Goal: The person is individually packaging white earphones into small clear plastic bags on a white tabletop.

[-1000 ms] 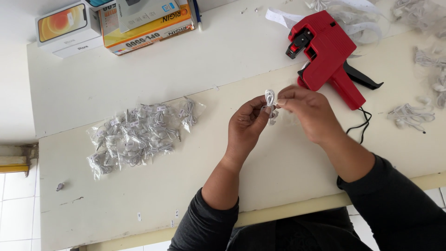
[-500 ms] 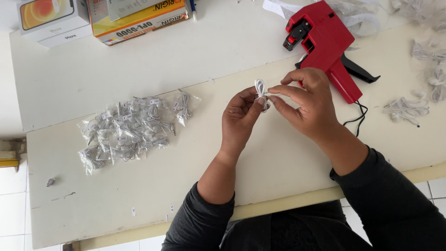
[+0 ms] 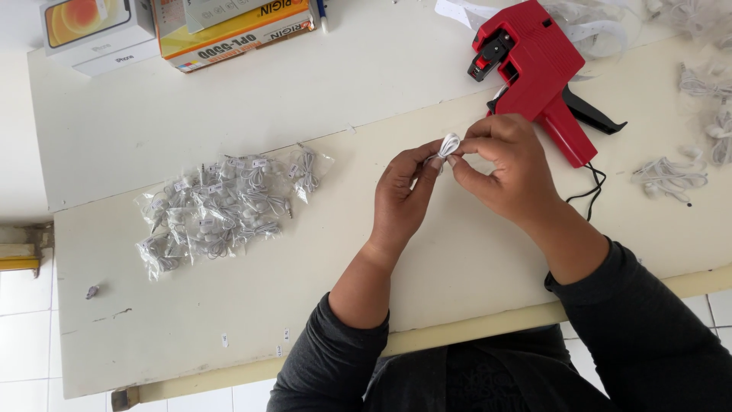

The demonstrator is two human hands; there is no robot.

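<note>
Fingers of the left hand and right hand are pressed together at the tips, both pinching one small coiled white earphone cable, held just above the table near frame centre. Likely very light, soft and springy, apt to uncoil; best gripped across the bundled loops, not a loose strand. Outward: red label gun just beyond the right hand, heap of bagged earphones at left.
</note>
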